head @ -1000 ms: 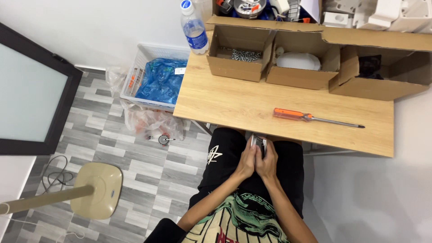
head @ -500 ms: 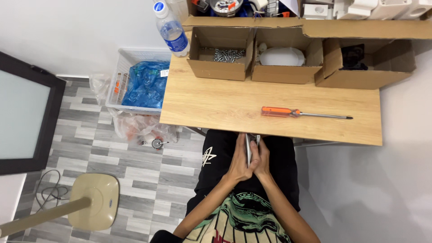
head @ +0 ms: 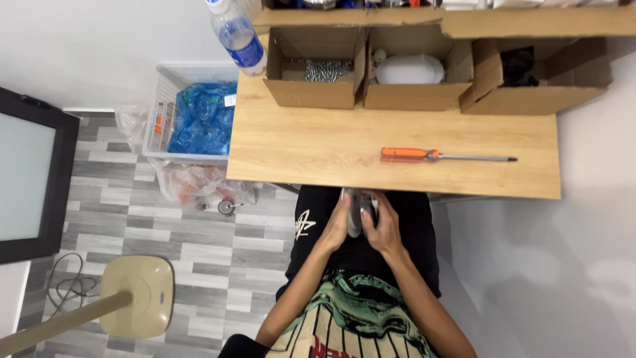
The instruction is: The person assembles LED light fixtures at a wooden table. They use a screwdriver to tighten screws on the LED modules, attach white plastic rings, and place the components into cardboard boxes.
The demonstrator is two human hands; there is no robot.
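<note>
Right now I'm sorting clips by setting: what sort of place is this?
Probably a small home or workshop assembly bench: a light wooden table with an orange-handled screwdriver, and open cardboard boxes, one holding metal screws. Both hands hold a small grey part.

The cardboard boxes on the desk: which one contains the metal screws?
The left cardboard box, nearest the water bottle. Silvery screws lie inside it; the middle box holds a white rounded object, the right box something black.

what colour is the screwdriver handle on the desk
Orange, on the screwdriver lying on the wooden desk; head view.
</note>
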